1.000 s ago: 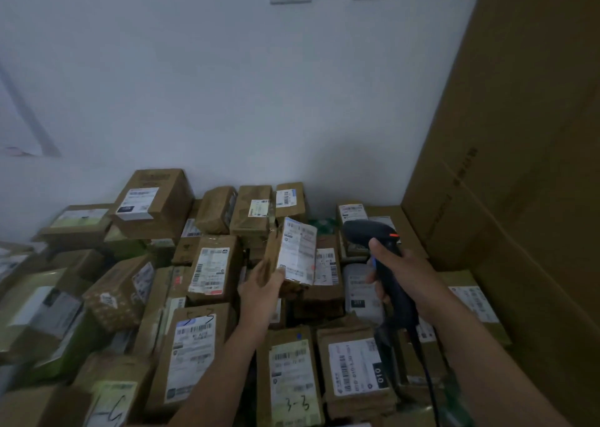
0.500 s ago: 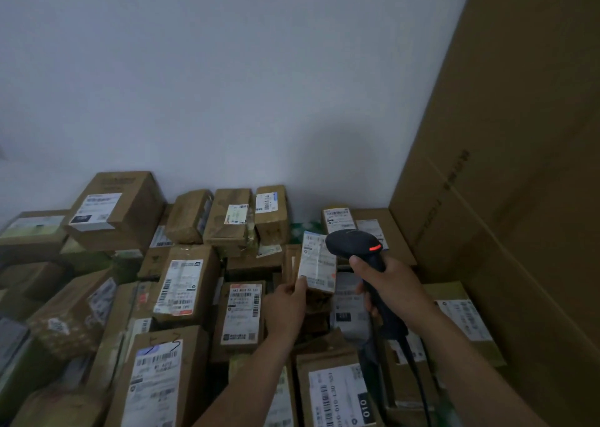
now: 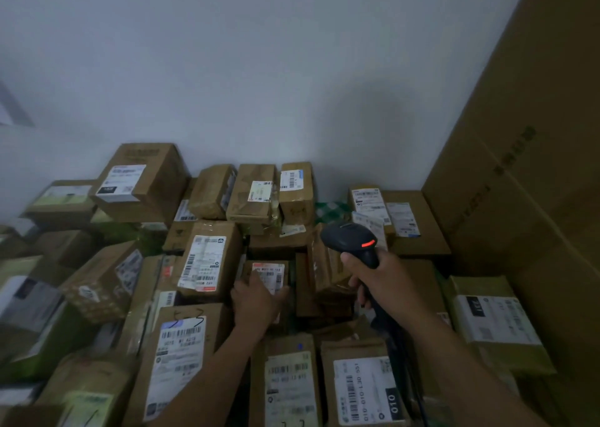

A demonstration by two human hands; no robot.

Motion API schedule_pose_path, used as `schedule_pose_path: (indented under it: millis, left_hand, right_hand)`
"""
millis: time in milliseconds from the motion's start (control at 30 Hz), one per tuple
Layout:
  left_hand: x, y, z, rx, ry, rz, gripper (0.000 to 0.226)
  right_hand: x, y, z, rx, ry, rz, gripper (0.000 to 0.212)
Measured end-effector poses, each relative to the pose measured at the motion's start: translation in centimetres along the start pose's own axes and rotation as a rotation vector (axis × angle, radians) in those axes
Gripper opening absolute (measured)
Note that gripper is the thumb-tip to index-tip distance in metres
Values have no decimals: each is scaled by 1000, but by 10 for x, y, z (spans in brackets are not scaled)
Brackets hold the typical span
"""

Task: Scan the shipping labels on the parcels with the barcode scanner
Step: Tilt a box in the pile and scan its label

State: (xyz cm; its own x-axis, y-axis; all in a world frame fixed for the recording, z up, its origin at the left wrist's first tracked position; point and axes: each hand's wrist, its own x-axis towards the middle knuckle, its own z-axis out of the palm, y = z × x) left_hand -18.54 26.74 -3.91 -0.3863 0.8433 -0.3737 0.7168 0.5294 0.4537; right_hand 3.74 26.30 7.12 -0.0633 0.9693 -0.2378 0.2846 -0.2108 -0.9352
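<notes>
A plain white painted wall (image 3: 259, 69) fills the upper half of the view and meets a corner on the right. There a very tall brown corrugated cardboard carton (image 3: 535, 215) stands against it. Dark printed characters (image 3: 514, 153) run up the carton's face (too blurred to read). A soft grey shadow (image 3: 386, 124) lies on the wall near the carton. Low at the wall's foot shows a small green-and-white chequered patch (image 3: 331, 209). A pale grey slanted strip (image 3: 14, 108) crosses the wall at the far left edge.
</notes>
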Motion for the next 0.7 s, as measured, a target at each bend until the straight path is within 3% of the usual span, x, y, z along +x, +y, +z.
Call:
schedule_pose_path:
  millis: [167, 333, 567, 700]
  left_hand:
    - [16, -6, 13, 95, -124, -56, 127]
    - [19, 0, 9, 79, -82, -41, 123]
    - [-22, 26, -41, -211, 252, 163, 119]
    - [-64, 45, -67, -408, 200, 292, 119]
  right_hand:
    - [9, 10, 7, -25, 6, 28, 31]
    - [10, 6, 13, -23, -67, 57, 20]
    - [-7, -1, 9, 176, -93, 79, 17]
    - [-26, -11, 9, 404, -85, 105, 26]
